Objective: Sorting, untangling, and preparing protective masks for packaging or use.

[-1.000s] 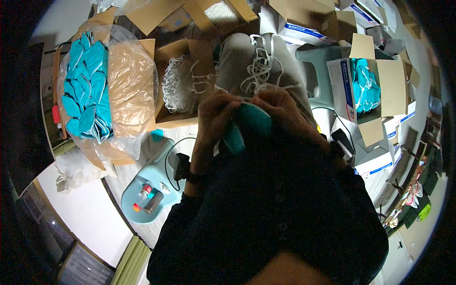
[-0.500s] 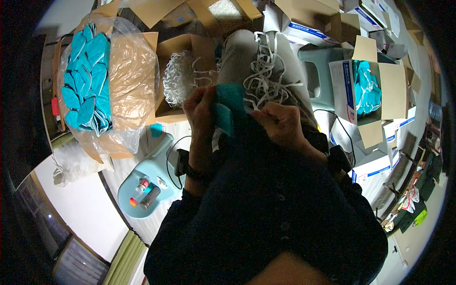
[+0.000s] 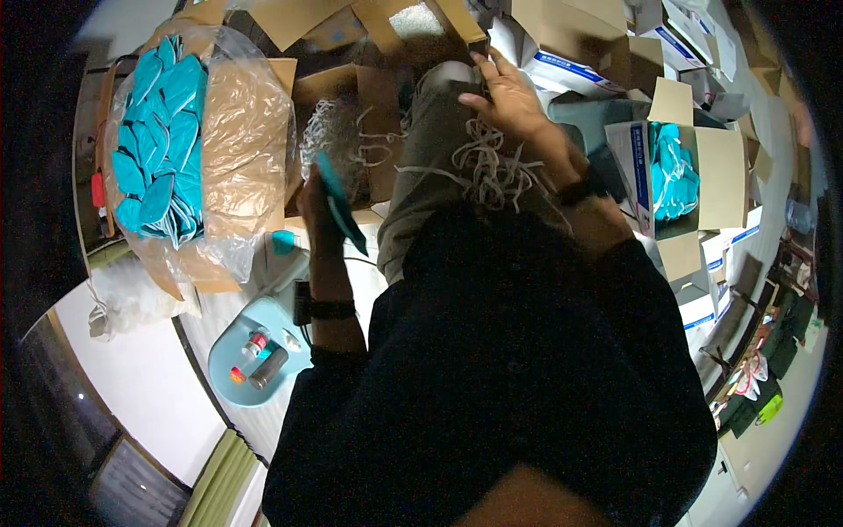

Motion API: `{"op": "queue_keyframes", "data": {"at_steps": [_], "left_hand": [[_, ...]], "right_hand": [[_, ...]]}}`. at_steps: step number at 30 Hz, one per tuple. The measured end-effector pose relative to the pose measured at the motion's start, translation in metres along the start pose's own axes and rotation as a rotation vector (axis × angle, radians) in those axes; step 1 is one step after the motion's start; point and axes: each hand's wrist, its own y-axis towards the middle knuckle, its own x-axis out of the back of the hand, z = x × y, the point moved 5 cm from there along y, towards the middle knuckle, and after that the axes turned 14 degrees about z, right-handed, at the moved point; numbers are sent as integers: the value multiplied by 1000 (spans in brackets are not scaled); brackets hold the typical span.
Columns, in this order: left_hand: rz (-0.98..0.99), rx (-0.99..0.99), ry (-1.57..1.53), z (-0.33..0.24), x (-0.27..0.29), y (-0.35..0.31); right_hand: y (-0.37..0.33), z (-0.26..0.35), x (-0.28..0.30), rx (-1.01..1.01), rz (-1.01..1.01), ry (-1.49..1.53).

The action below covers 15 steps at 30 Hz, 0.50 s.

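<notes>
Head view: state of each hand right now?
Left hand: closed, holding a teal piece.
Right hand: open, thumb apart, nothing visible in it.

Left hand — blurred, fingers unclear; top carton flap — cut off

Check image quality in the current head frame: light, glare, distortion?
Head view: rim black, straight edges bowing near it; head view, centre: dark top nearly detail-free; head view, left: glints on the clear plastic bag; head view, hands: left hand shadowed, right hand better lit.
</notes>
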Motion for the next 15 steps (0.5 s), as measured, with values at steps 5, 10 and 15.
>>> {"op": "queue_keyframes", "data": {"at_steps": [5,10,15], "left_hand": [[134,160,20,51,-5,-34],[240,262,-54,51,-32,-73],[586,119,121,38,-24,-81]], "right_hand": [[-40,30,-36,30,398,7],[-112,64,-34,11,753,345],[-108,32,-48,120,596,447]]}}
